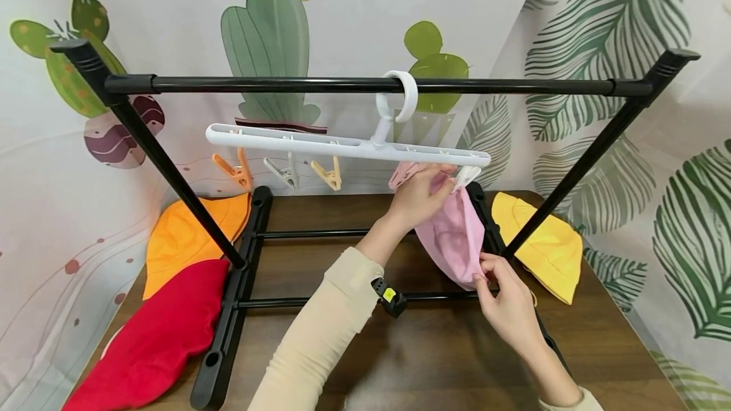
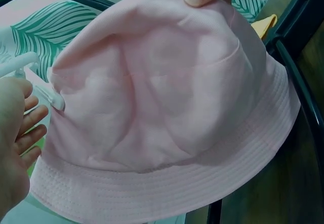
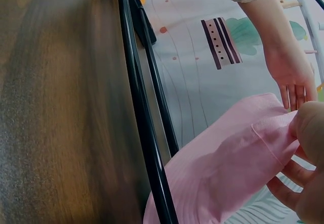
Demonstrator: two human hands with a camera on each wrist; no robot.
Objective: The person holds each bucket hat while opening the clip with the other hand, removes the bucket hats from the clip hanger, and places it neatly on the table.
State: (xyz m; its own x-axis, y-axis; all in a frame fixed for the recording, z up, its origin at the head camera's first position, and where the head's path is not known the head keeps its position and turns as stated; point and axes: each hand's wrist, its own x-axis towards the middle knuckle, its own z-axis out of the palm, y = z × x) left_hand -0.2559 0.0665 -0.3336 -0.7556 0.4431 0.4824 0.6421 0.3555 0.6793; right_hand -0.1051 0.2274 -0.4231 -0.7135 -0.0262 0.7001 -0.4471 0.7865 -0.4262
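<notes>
A pink bucket hat [image 1: 454,233] hangs below the right end of a white clip hanger [image 1: 342,146]. A white clip [image 1: 467,176] bites the hat's edge, seen too in the left wrist view. Beside that clip, my left hand [image 1: 419,196] is up against the hat's upper edge; the left wrist view shows its fingers [image 2: 31,128] bent near the clip, but its hold is partly hidden. Lower down, my right hand [image 1: 507,300] pinches the hat's crown between thumb and fingers. A pink clip [image 1: 402,174] hangs just left of my left hand.
The hanger hooks over the top bar [image 1: 257,85] of a black rack on a wooden table [image 1: 434,360]. Orange, grey and yellow clips [image 1: 328,173] dangle at left. Red [image 1: 165,335] and orange hats [image 1: 194,233] lie left, a yellow hat [image 1: 539,240] right. Patterned cloth hangs behind.
</notes>
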